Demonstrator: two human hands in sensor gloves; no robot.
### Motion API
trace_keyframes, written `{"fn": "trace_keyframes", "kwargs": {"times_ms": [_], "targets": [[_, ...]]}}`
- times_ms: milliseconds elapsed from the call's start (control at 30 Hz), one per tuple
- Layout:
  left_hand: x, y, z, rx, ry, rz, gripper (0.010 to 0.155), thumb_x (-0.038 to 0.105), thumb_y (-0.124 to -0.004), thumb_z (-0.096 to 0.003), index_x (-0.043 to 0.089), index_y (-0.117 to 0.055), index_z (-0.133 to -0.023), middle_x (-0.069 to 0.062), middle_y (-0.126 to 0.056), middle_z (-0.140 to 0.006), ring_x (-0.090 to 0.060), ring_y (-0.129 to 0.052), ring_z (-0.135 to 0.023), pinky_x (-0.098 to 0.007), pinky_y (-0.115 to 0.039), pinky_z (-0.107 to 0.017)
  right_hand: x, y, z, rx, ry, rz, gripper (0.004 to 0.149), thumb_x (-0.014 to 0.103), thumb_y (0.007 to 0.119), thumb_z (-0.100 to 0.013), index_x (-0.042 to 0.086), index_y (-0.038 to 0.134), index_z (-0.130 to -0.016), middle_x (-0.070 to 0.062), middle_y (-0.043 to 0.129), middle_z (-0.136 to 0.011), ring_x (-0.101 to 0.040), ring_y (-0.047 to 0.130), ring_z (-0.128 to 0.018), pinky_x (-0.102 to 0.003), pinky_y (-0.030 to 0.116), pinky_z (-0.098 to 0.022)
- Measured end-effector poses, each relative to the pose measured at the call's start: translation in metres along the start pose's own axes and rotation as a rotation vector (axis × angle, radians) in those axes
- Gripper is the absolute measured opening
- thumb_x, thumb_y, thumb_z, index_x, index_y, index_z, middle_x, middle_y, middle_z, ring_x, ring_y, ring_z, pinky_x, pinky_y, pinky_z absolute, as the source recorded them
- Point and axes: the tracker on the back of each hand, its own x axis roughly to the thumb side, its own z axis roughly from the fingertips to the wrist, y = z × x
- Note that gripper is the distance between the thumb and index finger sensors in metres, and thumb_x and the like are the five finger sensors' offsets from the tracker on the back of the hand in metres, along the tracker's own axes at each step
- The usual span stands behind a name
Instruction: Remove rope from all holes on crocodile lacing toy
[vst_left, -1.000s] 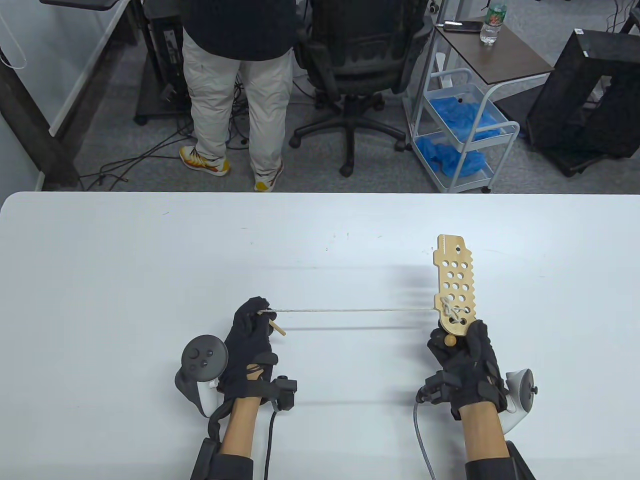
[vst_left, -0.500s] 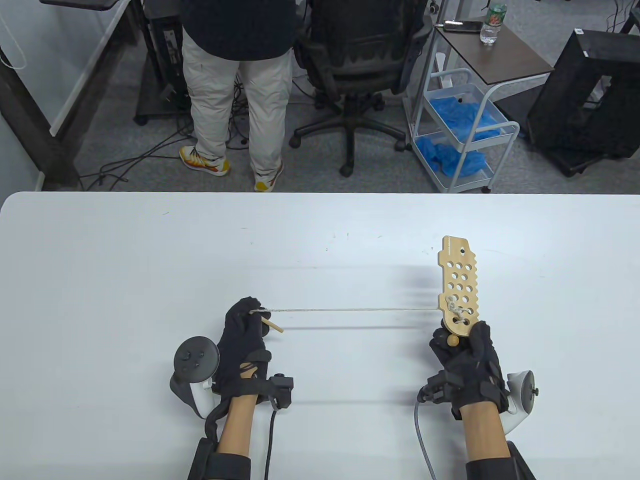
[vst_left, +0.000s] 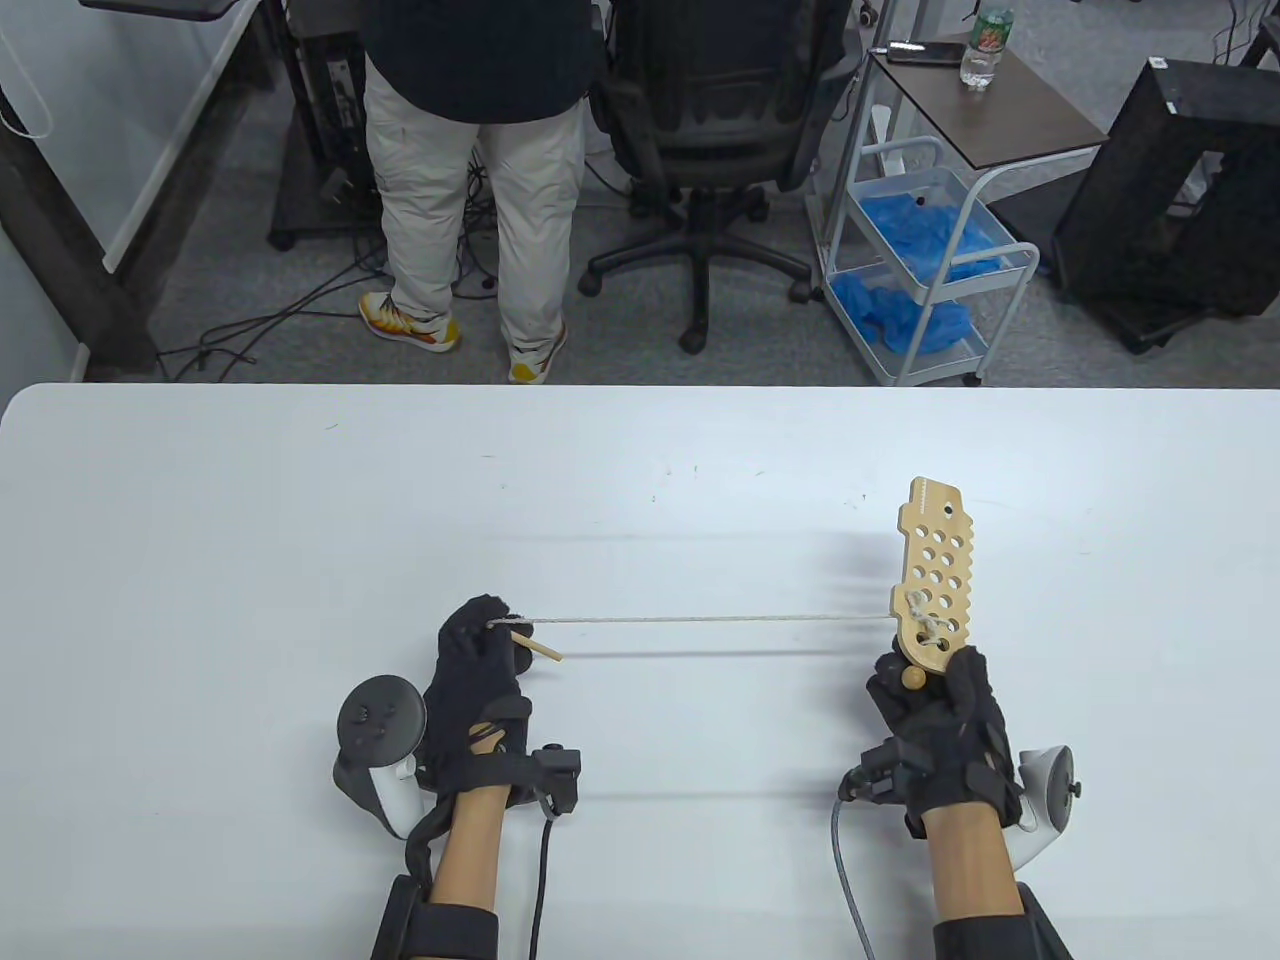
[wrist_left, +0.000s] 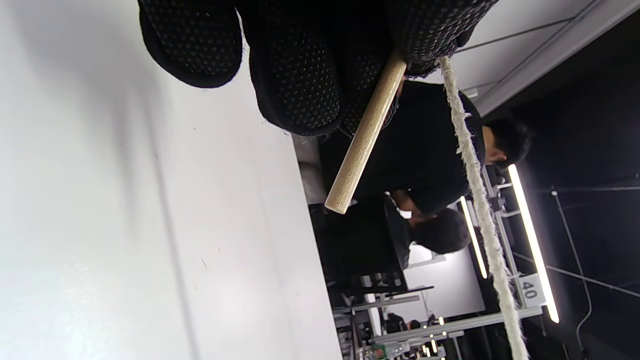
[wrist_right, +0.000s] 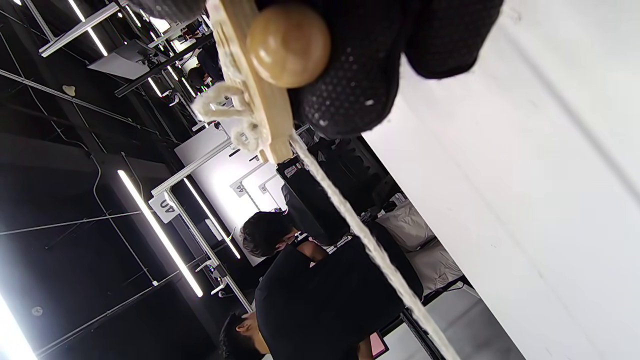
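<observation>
My right hand (vst_left: 925, 690) grips the near end of the wooden crocodile lacing toy (vst_left: 934, 568), holding it upright above the table by its round wooden knob (vst_left: 913, 677). A few loops of white rope (vst_left: 925, 622) still thread the holes nearest that hand. From the toy the rope (vst_left: 700, 620) runs taut to the left, to my left hand (vst_left: 485, 645), which pinches it together with the wooden needle stick (vst_left: 545, 652). In the left wrist view the stick (wrist_left: 365, 135) and rope (wrist_left: 480, 210) come out from under the gloved fingers (wrist_left: 300, 75). The right wrist view shows the knob (wrist_right: 288, 44) and rope loops (wrist_right: 225, 112).
The white table (vst_left: 640, 480) carries nothing else. Beyond its far edge stand a person (vst_left: 470, 150), an office chair (vst_left: 720, 130), a white cart with blue cloths (vst_left: 925, 260) and a side table with a bottle (vst_left: 985, 45).
My left hand has drawn the rope end a little further left, and my right hand has shifted the toy slightly right. The rope stays taut between them.
</observation>
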Motion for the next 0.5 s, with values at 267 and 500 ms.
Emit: {"fn": "trace_keyframes", "kwargs": {"times_ms": [267, 500], "targets": [[-0.0025, 0.0022, -0.0007, 0.007, 0.022, 0.019, 0.044, 0.042, -0.069, -0.0551, 0.046, -0.064, -0.099, 0.008, -0.092, -0.088, -0.013, -0.095, -0.071, -0.046, -0.080, -0.060, -0.0004, -0.0069, -0.0015, -0.055, -0.013, -0.034, 0.052, 0.040, 0.065, -0.050, 0.009, 0.062, -0.092, -0.018, 0.083, -0.081, -0.030, 0.093, -0.060, -0.057, 0.070, -0.056], [-0.0053, 0.0040, -0.0012, 0.015, 0.047, 0.059, 0.044, 0.042, -0.068, -0.0552, 0.046, -0.063, -0.099, 0.009, -0.092, -0.088, -0.013, -0.095, -0.071, -0.045, -0.080, -0.061, 0.0006, -0.0090, -0.0003, -0.083, -0.022, -0.029, 0.052, 0.041, 0.065, -0.050, 0.011, 0.061, -0.093, -0.016, 0.082, -0.082, -0.029, 0.092, -0.061, -0.056, 0.071, -0.056]]}}
